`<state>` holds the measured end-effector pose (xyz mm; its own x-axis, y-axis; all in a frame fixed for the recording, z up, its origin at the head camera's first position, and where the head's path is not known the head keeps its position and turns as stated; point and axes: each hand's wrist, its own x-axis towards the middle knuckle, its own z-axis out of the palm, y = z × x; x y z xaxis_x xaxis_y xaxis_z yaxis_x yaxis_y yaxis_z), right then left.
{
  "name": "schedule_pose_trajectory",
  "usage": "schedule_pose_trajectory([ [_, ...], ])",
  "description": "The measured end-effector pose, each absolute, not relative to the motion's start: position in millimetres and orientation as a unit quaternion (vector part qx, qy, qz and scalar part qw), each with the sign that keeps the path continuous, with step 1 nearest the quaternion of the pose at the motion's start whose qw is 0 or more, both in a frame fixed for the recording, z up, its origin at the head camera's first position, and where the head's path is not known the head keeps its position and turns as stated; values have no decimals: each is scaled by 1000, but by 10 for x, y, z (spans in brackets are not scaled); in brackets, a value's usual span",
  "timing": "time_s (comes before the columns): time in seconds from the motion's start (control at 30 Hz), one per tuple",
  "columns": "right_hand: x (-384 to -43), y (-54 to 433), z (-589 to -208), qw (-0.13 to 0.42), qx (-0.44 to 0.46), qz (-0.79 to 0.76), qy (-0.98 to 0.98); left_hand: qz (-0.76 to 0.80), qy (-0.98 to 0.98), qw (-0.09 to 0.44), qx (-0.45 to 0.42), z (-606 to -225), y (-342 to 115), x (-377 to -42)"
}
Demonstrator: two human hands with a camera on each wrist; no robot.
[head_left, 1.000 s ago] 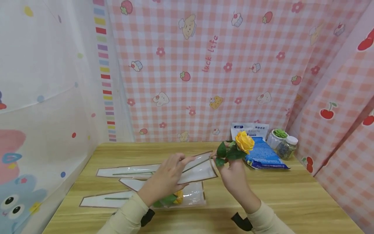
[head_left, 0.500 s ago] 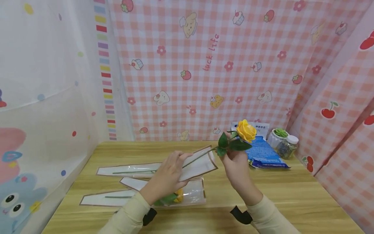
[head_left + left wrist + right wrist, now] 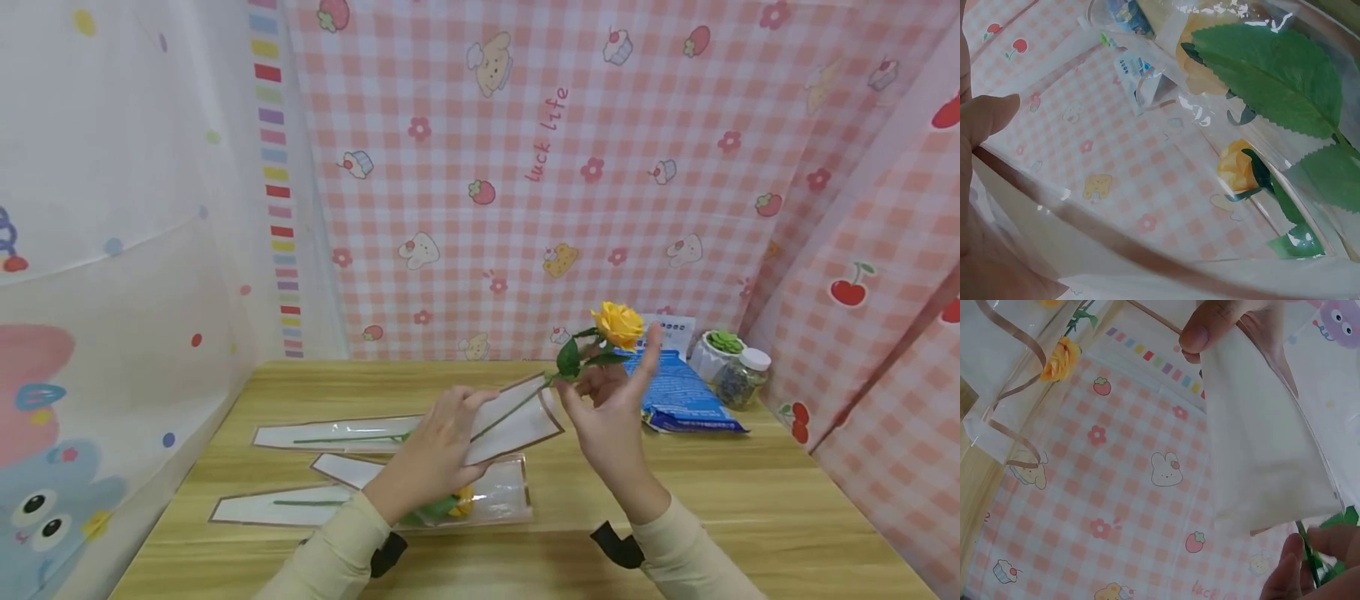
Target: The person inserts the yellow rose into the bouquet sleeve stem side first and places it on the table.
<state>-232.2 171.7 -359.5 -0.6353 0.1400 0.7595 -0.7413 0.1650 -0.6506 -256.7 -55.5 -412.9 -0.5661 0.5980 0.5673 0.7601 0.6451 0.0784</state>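
Observation:
In the head view my left hand point(image 3: 431, 450) grips a flat flower sleeve point(image 3: 521, 421), white and see-through with a brown edge. Its wide mouth points up and right. My right hand point(image 3: 617, 425) pinches the green stem of a yellow rose point(image 3: 619, 325) just outside that mouth, index finger raised straight. The lower stem runs down inside the sleeve and passes behind my left hand. Seen from the right wrist, the left thumb point(image 3: 1204, 331) lies on the sleeve, while the right fingers point(image 3: 1285, 569) pinch the stem beside green leaves point(image 3: 1341, 519).
Under my left forearm lies another sleeved yellow rose point(image 3: 463, 502). The narrow end of a sleeve point(image 3: 273, 439) reaches left on the wooden table point(image 3: 600, 492). At back right stand a blue bag point(image 3: 678, 387), white packet point(image 3: 678, 327), potted succulent point(image 3: 722, 346) and lidded jar point(image 3: 742, 379).
My right hand has lifted the rose slightly and turned its bloom to face more upward, and its index finger has straightened. The sleeve's mouth has tilted a little higher in my left hand.

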Motion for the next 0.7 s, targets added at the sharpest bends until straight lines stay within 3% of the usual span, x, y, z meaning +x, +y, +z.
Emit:
schedule_pose_trajectory([
  [0.3,-2250,1777,-3605,294,176,645,-683,-184,-871,252,-379,-4090,-604,-2566],
  [0.7,-2244,1845,-3603,266,159,701,-642,-192,-871,267,-366,-4091,-664,-2600],
])
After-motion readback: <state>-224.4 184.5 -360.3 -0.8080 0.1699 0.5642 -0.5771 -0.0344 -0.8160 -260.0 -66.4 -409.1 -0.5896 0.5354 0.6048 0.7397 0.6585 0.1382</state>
